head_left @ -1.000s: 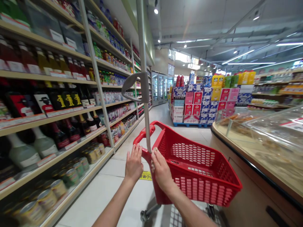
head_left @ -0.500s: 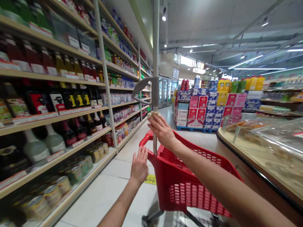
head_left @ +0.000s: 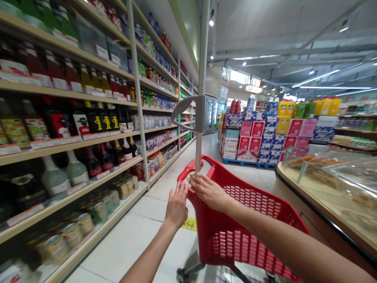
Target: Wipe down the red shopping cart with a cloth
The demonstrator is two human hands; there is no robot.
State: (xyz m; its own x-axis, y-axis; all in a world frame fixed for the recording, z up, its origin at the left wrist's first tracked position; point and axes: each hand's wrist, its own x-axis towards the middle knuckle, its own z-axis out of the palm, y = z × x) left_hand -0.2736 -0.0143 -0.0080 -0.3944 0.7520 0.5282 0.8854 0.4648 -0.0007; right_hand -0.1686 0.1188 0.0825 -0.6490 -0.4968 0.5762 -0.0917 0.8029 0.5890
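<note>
A red plastic shopping cart (head_left: pixel 212 239) stands in front of me, with a tall metal pole (head_left: pixel 203 59) rising from its handle end. A grey loop-shaped grip (head_left: pixel 202 114) is fixed partway up the pole. My right hand (head_left: pixel 210 192) presses a small crumpled whitish cloth (head_left: pixel 192 177) against the pole's foot, fingers closed over it. My left hand (head_left: pixel 176 206) rests its outstretched fingertips on the red handle (head_left: pixel 186 169), thumb apart. The two hands' fingertips nearly meet there.
Shelves (head_left: pixel 73 143) of bottles and cans line the left side. Stacked drink cartons (head_left: pixel 250 137) stand on a blue pallet ahead. A glass-topped display counter (head_left: pixel 318 200) borders the cart's right. A yellow floor sticker (head_left: pixel 190 224) lies beneath the cart's handle end.
My right hand has slid down the pole with the cloth, from below the grey grip to the pole's foot. My left hand stays on the handle. The view has shifted slightly left.
</note>
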